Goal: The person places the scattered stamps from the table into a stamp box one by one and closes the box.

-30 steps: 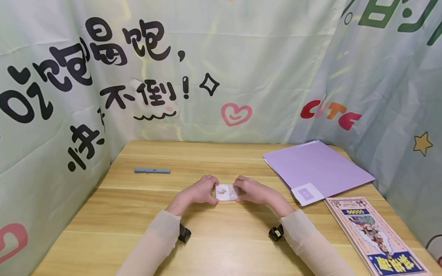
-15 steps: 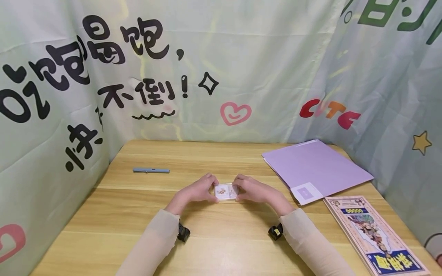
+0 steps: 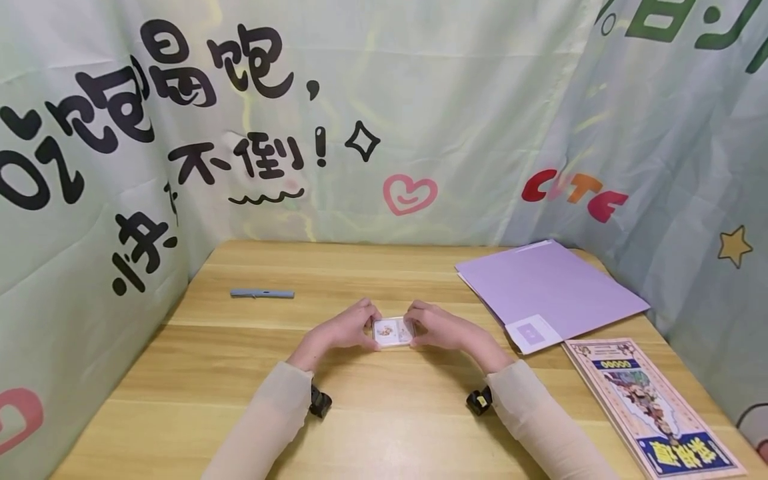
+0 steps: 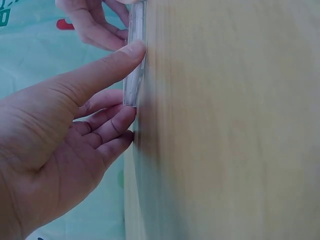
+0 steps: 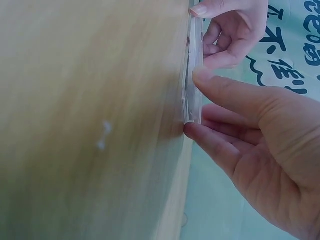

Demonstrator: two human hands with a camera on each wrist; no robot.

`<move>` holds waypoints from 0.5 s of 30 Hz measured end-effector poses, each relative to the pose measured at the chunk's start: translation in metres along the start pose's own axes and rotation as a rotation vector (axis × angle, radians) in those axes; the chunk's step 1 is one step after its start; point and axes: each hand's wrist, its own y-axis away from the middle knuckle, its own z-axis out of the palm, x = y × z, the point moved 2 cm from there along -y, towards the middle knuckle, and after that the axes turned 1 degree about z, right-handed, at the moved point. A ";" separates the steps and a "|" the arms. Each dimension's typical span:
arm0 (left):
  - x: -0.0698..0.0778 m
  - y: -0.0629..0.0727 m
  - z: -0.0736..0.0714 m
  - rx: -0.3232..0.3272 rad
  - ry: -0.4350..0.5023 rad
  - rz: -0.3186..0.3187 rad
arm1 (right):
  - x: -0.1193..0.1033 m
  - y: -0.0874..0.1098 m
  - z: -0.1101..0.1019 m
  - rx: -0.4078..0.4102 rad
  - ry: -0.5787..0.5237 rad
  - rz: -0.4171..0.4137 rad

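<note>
A small flat clear plastic case [image 3: 393,332] with little printed pictures lies level at the middle of the wooden table. My left hand [image 3: 347,327] holds its left end, thumb on the near edge and fingers at the end and far side. At the opposite end, my right hand [image 3: 443,328] grips it the same way. In the left wrist view the case [image 4: 131,90] appears edge-on, close over the tabletop, with my left thumb pressed to its side. The right wrist view shows the case's layered edge [image 5: 192,102] between my right thumb and fingers.
A blue pen [image 3: 262,293] lies at the back left of the table [image 3: 384,427]. To the right is a large purple folder [image 3: 552,290] with a white label card [image 3: 533,333] at its corner. A pink illustrated booklet [image 3: 654,407] lies nearer. Printed curtains [image 3: 456,120] enclose the back and sides.
The head view has shifted slightly. Both hands keep the same hold on the case, and nothing on the table has moved.
</note>
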 end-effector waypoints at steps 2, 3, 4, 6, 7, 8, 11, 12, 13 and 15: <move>0.000 0.000 -0.001 -0.001 -0.005 0.001 | 0.000 -0.001 -0.001 0.003 -0.004 0.006; 0.000 0.001 -0.001 -0.003 -0.011 0.004 | 0.000 -0.001 -0.001 0.003 -0.002 0.006; 0.000 0.001 -0.001 -0.006 -0.014 0.004 | 0.000 -0.002 -0.001 0.000 -0.003 0.007; 0.000 0.001 0.000 -0.008 -0.017 0.006 | 0.000 -0.002 -0.001 -0.004 -0.005 0.006; 0.000 0.001 0.000 -0.005 -0.018 0.009 | 0.000 -0.002 -0.001 -0.004 -0.005 0.006; 0.000 0.001 0.000 -0.005 -0.018 0.011 | 0.000 -0.002 -0.001 -0.004 -0.005 0.005; 0.001 0.002 0.000 -0.002 -0.019 0.017 | 0.001 -0.003 -0.001 -0.006 -0.005 0.005; 0.001 0.002 0.000 -0.002 -0.022 0.018 | 0.001 -0.003 -0.001 -0.006 -0.007 0.005; 0.001 0.002 0.000 -0.002 -0.025 0.018 | 0.001 -0.003 -0.001 -0.006 -0.007 0.005; 0.002 0.002 0.000 -0.005 -0.030 0.018 | 0.002 -0.003 -0.002 -0.007 -0.005 0.002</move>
